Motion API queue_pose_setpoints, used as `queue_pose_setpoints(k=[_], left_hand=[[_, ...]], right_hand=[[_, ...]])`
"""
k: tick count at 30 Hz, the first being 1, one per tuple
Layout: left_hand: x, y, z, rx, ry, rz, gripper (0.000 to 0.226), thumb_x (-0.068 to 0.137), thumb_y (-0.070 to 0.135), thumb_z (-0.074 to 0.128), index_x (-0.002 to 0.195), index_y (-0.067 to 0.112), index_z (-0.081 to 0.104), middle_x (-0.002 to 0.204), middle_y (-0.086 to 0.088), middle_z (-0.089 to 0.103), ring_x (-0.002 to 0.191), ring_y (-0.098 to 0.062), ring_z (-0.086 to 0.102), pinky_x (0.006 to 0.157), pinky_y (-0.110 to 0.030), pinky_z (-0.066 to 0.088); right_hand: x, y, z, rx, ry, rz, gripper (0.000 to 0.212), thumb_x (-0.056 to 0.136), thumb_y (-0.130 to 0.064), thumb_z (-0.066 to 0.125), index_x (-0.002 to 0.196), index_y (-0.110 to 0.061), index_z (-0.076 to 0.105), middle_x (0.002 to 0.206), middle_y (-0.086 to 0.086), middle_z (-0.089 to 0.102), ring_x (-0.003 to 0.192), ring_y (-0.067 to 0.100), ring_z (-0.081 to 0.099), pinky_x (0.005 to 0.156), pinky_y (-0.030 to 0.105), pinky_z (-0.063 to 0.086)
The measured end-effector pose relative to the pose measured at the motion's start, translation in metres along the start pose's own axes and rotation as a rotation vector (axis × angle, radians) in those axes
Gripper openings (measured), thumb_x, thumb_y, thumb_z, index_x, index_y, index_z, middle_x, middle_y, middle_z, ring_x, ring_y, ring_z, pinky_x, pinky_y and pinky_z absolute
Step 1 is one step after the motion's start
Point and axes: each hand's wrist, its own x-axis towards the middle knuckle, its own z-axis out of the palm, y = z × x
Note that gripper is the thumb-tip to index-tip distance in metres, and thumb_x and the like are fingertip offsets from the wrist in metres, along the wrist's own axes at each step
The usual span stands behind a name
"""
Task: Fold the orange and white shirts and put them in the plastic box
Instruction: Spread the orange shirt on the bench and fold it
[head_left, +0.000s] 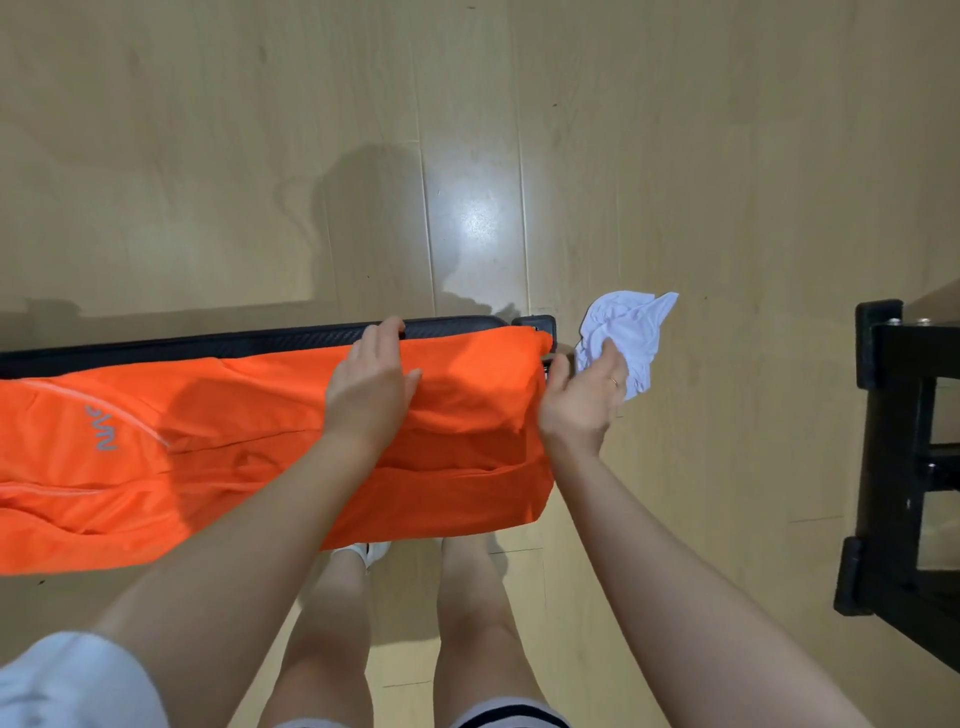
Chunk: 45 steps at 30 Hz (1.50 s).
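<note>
The orange shirt lies spread over a narrow black table, hanging over its near edge, a grey logo towards the left. My left hand rests flat on the shirt near its right end, fingertips reaching the table's far edge. My right hand is just past the shirt's right hem, thumb close to it. Its fingers curl into the crumpled white shirt, which bunches out beyond the table's right end. No plastic box is in view.
A pale wooden floor surrounds the table. A black frame with glass panels stands at the right edge. My bare legs and a white shoe show below the table's near side.
</note>
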Motion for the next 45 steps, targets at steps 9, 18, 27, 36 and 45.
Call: queue_pose_setpoints(k=[9,18,27,36,45], left_hand=[[-0.045,-0.070,0.033,-0.001,-0.017,-0.251,0.083,0.087,0.057,0.038,0.148,0.011,0.008,0.156,-0.020,-0.001,0.144,-0.037,0.002,0.116,-0.046,0.006],[-0.079,-0.145,-0.016,-0.285,0.199,-0.504,0.049,0.096,0.022,0.044,0.138,-0.002,0.035,0.148,-0.023,0.027,0.136,-0.036,0.027,0.112,-0.038,0.020],[-0.022,-0.243,-0.064,-0.640,0.398,-0.853,0.048,0.094,0.024,0.049,0.132,-0.004,0.039,0.129,-0.023,0.050,0.121,-0.032,0.046,0.099,-0.030,0.029],[0.001,-0.288,-0.088,-1.471,0.630,-1.142,0.043,0.083,0.001,0.057,0.123,0.008,0.043,0.086,-0.001,0.052,0.073,-0.020,0.050,0.067,-0.025,0.049],[-0.061,-0.359,-0.109,-0.286,0.318,-0.311,0.040,0.088,0.002,0.042,0.127,0.003,0.050,0.116,-0.023,0.051,0.100,-0.039,0.052,0.085,-0.044,0.042]], right_hand=[[-0.059,0.018,0.056,-0.688,-0.420,-1.130,0.067,0.083,-0.051,0.037,0.141,-0.021,0.029,0.150,0.004,0.037,0.138,0.022,0.032,0.111,0.040,0.015],[-0.103,-0.024,0.057,-0.788,-0.472,-0.958,0.063,0.088,-0.048,0.030,0.133,-0.007,0.047,0.148,0.018,0.036,0.132,0.036,0.041,0.108,0.045,0.026],[-0.173,-0.136,0.147,-0.776,-0.700,-1.056,0.057,0.090,-0.006,0.038,0.145,-0.021,0.026,0.158,0.010,0.005,0.128,0.034,0.033,0.098,0.040,0.037],[-0.188,-0.143,0.197,-0.889,-0.488,-1.008,0.047,0.081,-0.026,0.059,0.127,-0.017,0.054,0.143,0.017,0.043,0.098,0.039,0.058,0.067,0.042,0.052],[-0.243,-0.195,0.246,-0.897,-0.254,-1.162,0.039,0.064,-0.037,0.067,0.097,-0.015,0.065,0.102,0.008,0.068,0.074,0.026,0.063,0.060,0.029,0.048]])
